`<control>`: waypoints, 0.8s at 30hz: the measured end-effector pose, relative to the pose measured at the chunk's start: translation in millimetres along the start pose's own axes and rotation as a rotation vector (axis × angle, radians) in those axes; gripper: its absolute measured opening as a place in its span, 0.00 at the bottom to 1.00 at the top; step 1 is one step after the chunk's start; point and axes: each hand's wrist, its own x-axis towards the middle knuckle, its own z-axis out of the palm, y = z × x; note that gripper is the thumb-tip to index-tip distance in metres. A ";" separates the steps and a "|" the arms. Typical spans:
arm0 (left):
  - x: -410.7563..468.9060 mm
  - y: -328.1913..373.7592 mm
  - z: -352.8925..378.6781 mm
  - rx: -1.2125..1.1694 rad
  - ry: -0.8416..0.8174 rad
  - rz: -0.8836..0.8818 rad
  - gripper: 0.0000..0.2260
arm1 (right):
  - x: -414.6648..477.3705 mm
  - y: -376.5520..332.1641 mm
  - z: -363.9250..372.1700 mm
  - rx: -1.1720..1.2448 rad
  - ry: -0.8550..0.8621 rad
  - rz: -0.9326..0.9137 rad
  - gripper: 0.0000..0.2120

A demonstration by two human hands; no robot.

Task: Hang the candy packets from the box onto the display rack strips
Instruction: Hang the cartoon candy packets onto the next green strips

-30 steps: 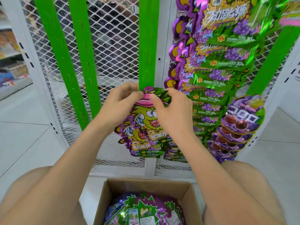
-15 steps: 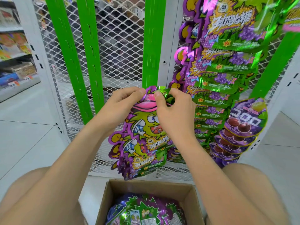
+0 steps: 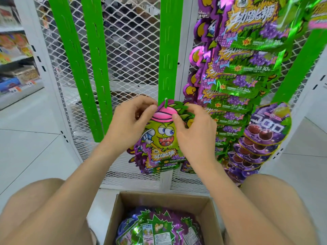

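Now the candy packet (image 3: 162, 137) is in the middle of the view, right at the low end of the middle green strip (image 3: 168, 50). A little green tab (image 3: 166, 104) pokes out at 12 o'clock on the packet, where its hanging hole is. The left hand (image 3: 131, 124) pinches the top edge at the packet's 10 o'clock. The right hand (image 3: 192, 131) pinches it at 2 o'clock, with the thumb on the pink cap. Both hands are gripping it.

The packet looks light, thin and shiny. I think it bends easily and may slip in the fingers. The best place to hold it is up top, on both sides of the hole, so that part stays flat. Pulling hard could rip the hole or bend the tab. I cannot tell if it would hang by itself.

The box (image 3: 123, 214) sits at 6 o'clock with more packets (image 3: 159, 228) inside. A full strip of packets (image 3: 238, 76) hangs at 2 o'clock. Two bare green strips (image 3: 79, 59) stand at 10 o'clock.
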 end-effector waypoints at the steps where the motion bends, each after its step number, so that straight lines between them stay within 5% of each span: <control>1: -6.9 -3.5 2.2 0.084 0.041 0.010 0.08 | -5.6 3.3 -1.3 -0.032 0.046 -0.033 0.15; 4: -31.6 -11.5 12.7 0.422 0.210 0.084 0.21 | -29.4 13.4 -4.9 -0.083 0.105 -0.211 0.16; 7: -54.6 -18.0 26.6 0.593 0.172 0.187 0.15 | -55.3 38.0 5.1 -0.064 -0.186 -0.214 0.06; 11: -87.9 -35.4 46.7 0.410 -0.529 0.066 0.07 | -97.8 80.4 34.1 -0.238 -0.893 0.090 0.09; 13: -106.0 -44.2 56.2 0.415 -0.846 0.001 0.06 | -129.6 110.6 51.1 -0.302 -1.100 0.190 0.13; 16: -129.5 -62.8 71.1 0.458 -1.154 -0.063 0.06 | -185.8 152.4 68.2 -0.434 -1.304 0.334 0.06; 19: -144.4 -80.3 80.6 0.495 -1.305 -0.135 0.08 | -239.6 181.7 78.5 -0.537 -1.314 0.457 0.15; 24: -156.8 -99.5 91.4 0.593 -1.430 -0.156 0.13 | -302.5 186.0 105.9 -0.428 -1.193 0.730 0.54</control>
